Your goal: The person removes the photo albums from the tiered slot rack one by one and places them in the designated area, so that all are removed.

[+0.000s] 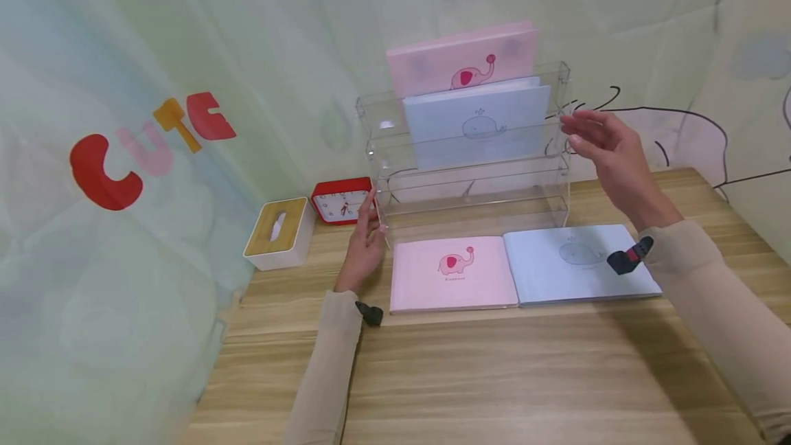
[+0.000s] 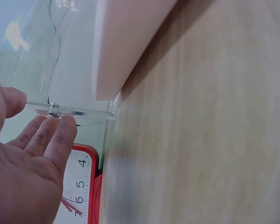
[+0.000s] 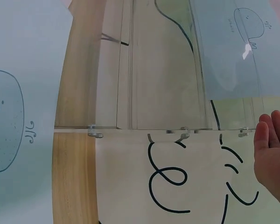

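A clear acrylic tiered rack (image 1: 559, 187) stands on the table against the curtain. My left hand (image 1: 362, 253) is at its lower left side, with extended fingertips right at the side panel in the left wrist view. Beside the upper right side is my right hand (image 1: 608, 156), fingers loosely bent and holding nothing. A pink elephant book (image 1: 432, 64) stands in the top tier, and a blue whale book (image 1: 441, 126) leans in the tier below. In front of the rack, another pink elephant book (image 1: 454, 290) and another blue whale book (image 1: 556, 280) lie flat, side by side.
Left of the rack are a red alarm clock (image 1: 342, 201) and a white tissue box (image 1: 293, 253) with a wooden lid. The wooden table (image 1: 469, 376) extends toward me. A patterned curtain (image 1: 278, 33) hangs behind, with colourful CUTE letters (image 1: 117, 191) at left.
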`<state>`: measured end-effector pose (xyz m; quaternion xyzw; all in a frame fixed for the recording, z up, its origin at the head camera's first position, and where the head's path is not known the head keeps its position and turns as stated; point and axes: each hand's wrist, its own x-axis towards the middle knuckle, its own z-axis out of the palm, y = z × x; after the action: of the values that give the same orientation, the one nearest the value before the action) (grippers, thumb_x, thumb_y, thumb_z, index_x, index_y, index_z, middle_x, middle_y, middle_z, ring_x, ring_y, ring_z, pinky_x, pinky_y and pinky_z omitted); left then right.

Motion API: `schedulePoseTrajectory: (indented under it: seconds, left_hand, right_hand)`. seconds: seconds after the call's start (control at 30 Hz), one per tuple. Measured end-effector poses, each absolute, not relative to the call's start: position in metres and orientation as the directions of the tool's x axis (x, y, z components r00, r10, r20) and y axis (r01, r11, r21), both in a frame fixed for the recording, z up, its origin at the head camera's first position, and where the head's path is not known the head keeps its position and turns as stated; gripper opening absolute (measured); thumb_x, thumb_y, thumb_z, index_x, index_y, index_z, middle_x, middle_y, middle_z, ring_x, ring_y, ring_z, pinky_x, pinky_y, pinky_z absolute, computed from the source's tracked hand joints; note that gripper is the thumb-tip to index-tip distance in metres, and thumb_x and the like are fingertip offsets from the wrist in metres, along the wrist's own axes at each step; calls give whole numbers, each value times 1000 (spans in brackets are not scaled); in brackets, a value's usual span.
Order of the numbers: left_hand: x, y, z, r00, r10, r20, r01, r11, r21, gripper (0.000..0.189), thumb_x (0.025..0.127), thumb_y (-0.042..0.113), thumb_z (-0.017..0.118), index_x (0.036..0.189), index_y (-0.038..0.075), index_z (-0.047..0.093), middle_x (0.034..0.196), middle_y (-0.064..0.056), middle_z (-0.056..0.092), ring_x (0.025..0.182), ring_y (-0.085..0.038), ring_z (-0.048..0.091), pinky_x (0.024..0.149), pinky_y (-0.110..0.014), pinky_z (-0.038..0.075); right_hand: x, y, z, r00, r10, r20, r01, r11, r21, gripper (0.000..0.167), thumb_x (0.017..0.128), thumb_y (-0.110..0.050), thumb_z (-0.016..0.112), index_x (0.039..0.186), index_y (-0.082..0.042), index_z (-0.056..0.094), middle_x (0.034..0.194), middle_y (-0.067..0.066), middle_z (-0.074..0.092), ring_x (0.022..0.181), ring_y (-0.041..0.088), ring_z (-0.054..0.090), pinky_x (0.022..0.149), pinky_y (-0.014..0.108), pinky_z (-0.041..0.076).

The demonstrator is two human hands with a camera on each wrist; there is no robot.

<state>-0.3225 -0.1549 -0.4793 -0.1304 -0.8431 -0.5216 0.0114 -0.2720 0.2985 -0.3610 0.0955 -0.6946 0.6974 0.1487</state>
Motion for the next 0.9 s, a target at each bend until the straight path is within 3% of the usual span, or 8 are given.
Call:
schedulePoseTrajectory:
  seconds: [0.2,0.33,0.5,0.9]
  left_hand:
    - [-323,-155,-482,-957,216,191,268,424,865,81,112,13,51,165,61,12,165,-13,42,142,-36,55,122,-64,46]
    - [-322,-156,-482,-960,209,189,263,428,865,83,112,13,51,162,67,12,165,-11,42,141,-35,55,122,-62,47]
    - [-324,-157,-483,-964,197,177,247,429,869,84,112,13,51,159,71,12,163,-11,43,141,-34,55,123,-61,46]
    - [-324,-157,-483,-959,208,191,265,424,866,81,112,13,51,164,63,13,164,-11,42,142,-35,55,122,-62,46]
  right_hand:
    - [-276,296,-355,-933,50,357,-360,-78,-930,52,105,-18,69,154,-11,51,151,2,64,134,7,61,109,13,48]
    - [-280,295,-351,-925,46,376,-379,-100,-920,51,106,-15,68,153,-11,52,149,3,65,134,8,61,115,15,47]
    - [-285,293,-345,-918,38,394,-396,-131,-909,50,105,-11,68,153,-10,53,147,4,66,135,11,60,109,13,50]
    - [-297,287,-334,-939,26,342,-342,-31,-939,60,105,-22,70,160,-16,46,158,7,57,141,15,56,120,18,45]
